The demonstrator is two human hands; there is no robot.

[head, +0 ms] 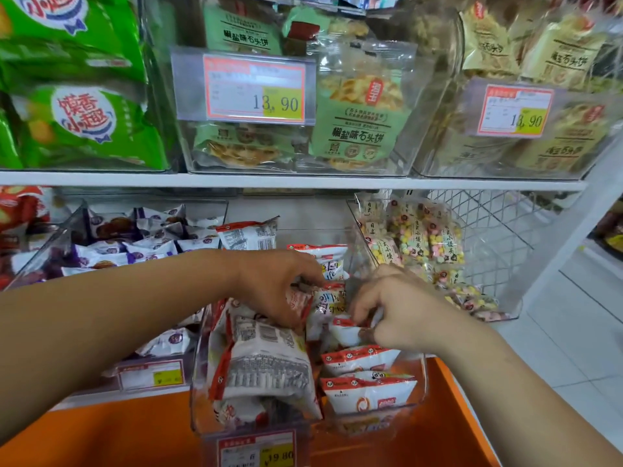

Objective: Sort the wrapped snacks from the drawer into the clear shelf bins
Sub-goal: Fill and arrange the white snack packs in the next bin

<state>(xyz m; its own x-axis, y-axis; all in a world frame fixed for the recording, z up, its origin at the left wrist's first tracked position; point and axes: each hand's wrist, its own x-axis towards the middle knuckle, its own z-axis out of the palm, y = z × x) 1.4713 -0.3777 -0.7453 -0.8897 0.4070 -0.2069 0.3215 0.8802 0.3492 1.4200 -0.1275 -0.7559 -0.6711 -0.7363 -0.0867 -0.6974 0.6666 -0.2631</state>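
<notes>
Both my hands are down in the clear bin (199, 365) at lower centre, a hard, glossy plastic box with rounded corners. It is packed with red-and-white packets (269, 365), crinkly pillow-shaped film with red sealed ends. My left hand (279, 288) curls its fingers over the top of 1 packet near the middle. My right hand (397, 311) pinches the corner of another white packet between thumb and fingertips. At the bin's front right, 2 packets stand upright, 1 behind the other.

1 price tag (259, 449) reading 19.80 hangs on the front wall. Under the bin lies a smooth orange surface (101, 433). To the left sit purple-and-white packets (135, 244); to the right, clear packets of pastel balls (414, 244) beside white wire mesh (488, 224). Above the white shelf edge (269, 180), 2 tags read 13.90.

The bin's walls stand close on both sides of my wrists; only a narrow dark gap shows between the packets.
</notes>
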